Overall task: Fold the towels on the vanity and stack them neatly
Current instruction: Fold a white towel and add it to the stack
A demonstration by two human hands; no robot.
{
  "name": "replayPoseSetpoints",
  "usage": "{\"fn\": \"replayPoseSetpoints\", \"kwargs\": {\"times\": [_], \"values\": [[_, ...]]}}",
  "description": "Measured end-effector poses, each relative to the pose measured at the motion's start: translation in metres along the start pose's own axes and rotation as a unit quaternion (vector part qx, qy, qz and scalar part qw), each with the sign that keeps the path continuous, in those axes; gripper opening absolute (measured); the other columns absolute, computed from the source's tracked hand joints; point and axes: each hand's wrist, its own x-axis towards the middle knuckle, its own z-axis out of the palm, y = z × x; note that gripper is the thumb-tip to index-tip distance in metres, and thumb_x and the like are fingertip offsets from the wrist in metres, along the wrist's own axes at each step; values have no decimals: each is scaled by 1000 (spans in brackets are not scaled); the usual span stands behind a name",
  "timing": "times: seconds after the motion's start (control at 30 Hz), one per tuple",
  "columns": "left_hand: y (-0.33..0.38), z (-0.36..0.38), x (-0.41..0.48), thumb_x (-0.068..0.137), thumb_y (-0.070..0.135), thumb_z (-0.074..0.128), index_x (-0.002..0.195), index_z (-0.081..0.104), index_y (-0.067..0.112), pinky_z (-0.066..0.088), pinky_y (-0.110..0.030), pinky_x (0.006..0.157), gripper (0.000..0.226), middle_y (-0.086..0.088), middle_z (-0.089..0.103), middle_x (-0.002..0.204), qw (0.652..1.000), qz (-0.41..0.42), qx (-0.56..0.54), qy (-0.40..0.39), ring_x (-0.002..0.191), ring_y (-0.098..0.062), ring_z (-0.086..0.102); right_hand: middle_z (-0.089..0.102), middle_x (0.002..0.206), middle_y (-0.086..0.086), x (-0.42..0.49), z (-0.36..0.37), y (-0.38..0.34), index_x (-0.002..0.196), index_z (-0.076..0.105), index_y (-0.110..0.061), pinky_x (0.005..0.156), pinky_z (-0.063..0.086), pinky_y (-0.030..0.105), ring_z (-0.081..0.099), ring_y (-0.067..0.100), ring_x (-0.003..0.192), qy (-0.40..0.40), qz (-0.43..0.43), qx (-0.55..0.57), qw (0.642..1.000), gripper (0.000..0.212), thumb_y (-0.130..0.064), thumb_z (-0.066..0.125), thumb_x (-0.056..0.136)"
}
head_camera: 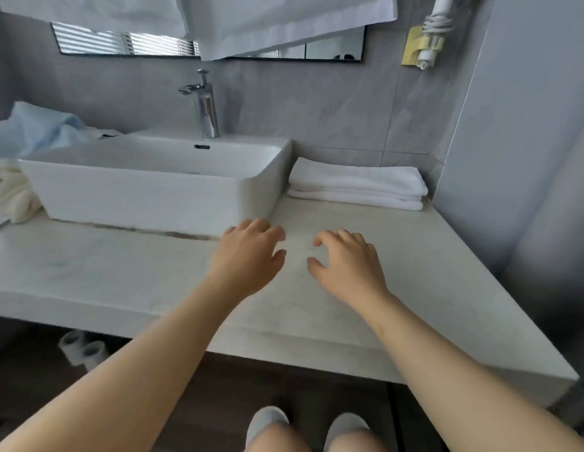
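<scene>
A neat stack of folded white towels (357, 184) lies on the pale vanity top (121, 272) at the back right, beside the basin. Left of the basin, a cream towel (13, 194) sits crumpled at the frame's edge, and a light blue towel (36, 130) is heaped behind it. My left hand (248, 256) and my right hand (346, 262) hover side by side over the bare counter in front of the stack, fingers loosely curled, holding nothing. Both are well short of the white towels.
A white rectangular basin (147, 187) with a chrome tap (206, 106) takes up the counter's left and middle. A grey wall closes the right side. A hair dryer holder (424, 44) hangs above. Two paper rolls (82, 352) stand under the counter.
</scene>
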Motion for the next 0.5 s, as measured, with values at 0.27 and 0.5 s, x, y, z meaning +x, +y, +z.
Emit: {"fn": "replayPoseSetpoints", "kwargs": {"times": [0.27,0.5], "values": [[-24,-40,-114,95,35,46,125,55,21,39,-30,89,34,0,56,125,999,-32,15,16,113,-21,51,51,131,-4,-73,6,-78,126,50,-23,96,32,32,41,20,122,-34,-92,28,995,36,-38,47,93],[-53,-55,-189,94,35,47,123,57,21,39,-27,85,34,1,58,121,997,-67,34,20,110,-21,54,55,126,-7,-115,25,-140,123,53,-23,94,35,29,45,17,118,-36,-180,79,980,33,-37,48,94]]}}
